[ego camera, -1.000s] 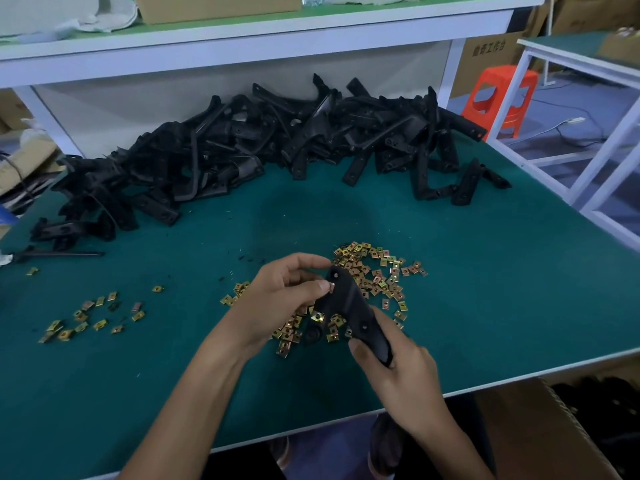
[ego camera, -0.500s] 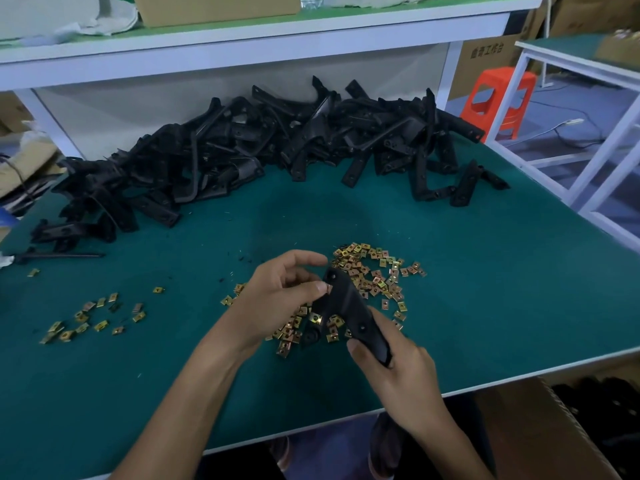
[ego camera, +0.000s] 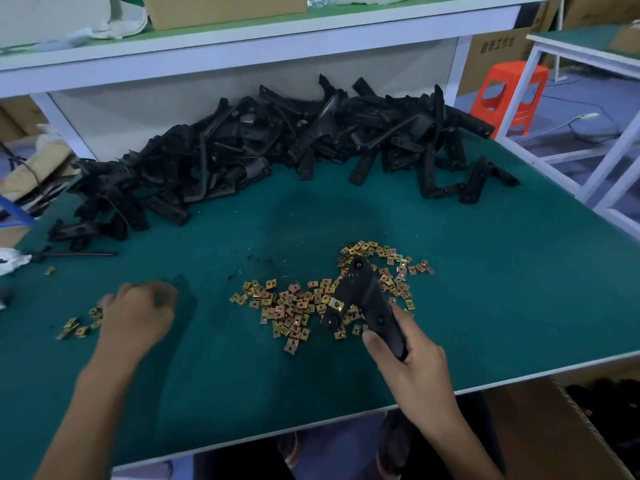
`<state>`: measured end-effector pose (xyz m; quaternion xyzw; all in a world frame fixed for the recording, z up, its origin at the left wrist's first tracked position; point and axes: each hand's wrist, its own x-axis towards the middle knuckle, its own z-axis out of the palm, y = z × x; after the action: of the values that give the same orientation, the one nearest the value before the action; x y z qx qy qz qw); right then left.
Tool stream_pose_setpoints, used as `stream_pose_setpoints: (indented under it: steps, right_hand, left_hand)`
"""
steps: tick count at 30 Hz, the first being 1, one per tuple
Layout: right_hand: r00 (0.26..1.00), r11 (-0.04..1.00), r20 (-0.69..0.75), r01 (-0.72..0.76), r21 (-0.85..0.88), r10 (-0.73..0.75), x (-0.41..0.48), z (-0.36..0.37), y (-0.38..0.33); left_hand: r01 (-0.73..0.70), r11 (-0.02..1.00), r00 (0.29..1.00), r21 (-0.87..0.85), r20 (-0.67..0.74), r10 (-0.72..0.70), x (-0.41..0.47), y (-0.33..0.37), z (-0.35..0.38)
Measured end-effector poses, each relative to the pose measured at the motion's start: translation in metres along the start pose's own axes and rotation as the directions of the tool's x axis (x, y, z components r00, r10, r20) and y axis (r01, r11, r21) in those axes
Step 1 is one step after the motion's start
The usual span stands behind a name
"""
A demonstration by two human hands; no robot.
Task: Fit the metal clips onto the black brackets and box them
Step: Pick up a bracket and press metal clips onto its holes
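Note:
My right hand (ego camera: 412, 362) grips a black bracket (ego camera: 367, 299) by its lower end, above the main heap of gold metal clips (ego camera: 304, 306). One gold clip (ego camera: 335, 303) sits fitted on the bracket's short arm. My left hand (ego camera: 136, 313), blurred with motion, is at the left over a small scatter of clips (ego camera: 78, 325); its fingers are curled, and whether they hold a clip is hidden. A big pile of black brackets (ego camera: 277, 147) lies along the back of the green table (ego camera: 485, 289).
An open cardboard box (ego camera: 554, 434) stands under the table's front right edge. A white shelf (ego camera: 242, 46) with a carton runs overhead at the back. An orange stool (ego camera: 512, 95) and a white frame stand to the right. A thin black rod (ego camera: 76, 253) lies at the left.
My left hand has let go of the bracket's upper end and swung left to the small scatter of clips. My right hand still holds the bracket in the same place.

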<state>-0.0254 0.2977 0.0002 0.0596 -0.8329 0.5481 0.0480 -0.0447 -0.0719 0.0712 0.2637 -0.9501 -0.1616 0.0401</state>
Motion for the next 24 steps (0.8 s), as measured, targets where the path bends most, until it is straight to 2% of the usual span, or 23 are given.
stream_pose_setpoints:
  steps: [1,4,6,8,11,13,17,20,24]
  right_hand:
    - [1.0,1.0,-0.003,-0.003,0.0,0.004,0.0,0.0,0.0]
    - [1.0,1.0,-0.003,-0.008,-0.018,0.008,0.0,0.001,0.0]
    - [1.0,1.0,0.0,-0.016,-0.02,0.016,0.0,0.001,0.0]
    - [1.0,1.0,0.011,-0.029,-0.001,0.029,0.0,0.0,0.002]
    - [0.999,0.999,0.022,-0.043,0.01,0.043,0.0,-0.001,0.004]
    - [0.998,0.999,0.028,-0.052,0.015,0.052,-0.001,-0.001,0.003]
    - [0.999,0.999,-0.006,-0.033,-0.026,0.033,0.0,0.0,0.001]
    - [0.999,0.998,-0.019,-0.033,-0.054,0.032,0.0,0.001,0.001]
    - [0.999,0.998,-0.021,-0.035,-0.051,0.034,0.001,0.001,0.003]
  left_hand:
    - [-0.023,0.998,0.999,0.062,-0.031,0.025,-0.002,0.0,0.004]
    - [-0.201,0.971,0.976,-0.131,-0.116,0.186,-0.017,0.031,0.017]
    - [-0.33,0.917,0.944,-0.222,-0.065,0.324,-0.024,0.068,0.03]
    - [-0.453,0.859,0.884,-0.239,0.005,0.468,-0.027,0.103,0.046]
    - [-0.558,0.817,0.819,-0.144,0.062,0.571,-0.026,0.137,0.071]
    - [-0.575,0.814,0.807,-0.089,0.102,0.581,-0.021,0.145,0.08]
    - [-0.543,0.833,0.825,-0.107,0.116,0.553,-0.011,0.143,0.084]
    - [-0.464,0.847,0.851,-0.258,0.135,0.507,-0.01,0.136,0.083]
    - [-0.377,0.804,0.858,-0.46,0.154,0.49,-0.012,0.129,0.072]
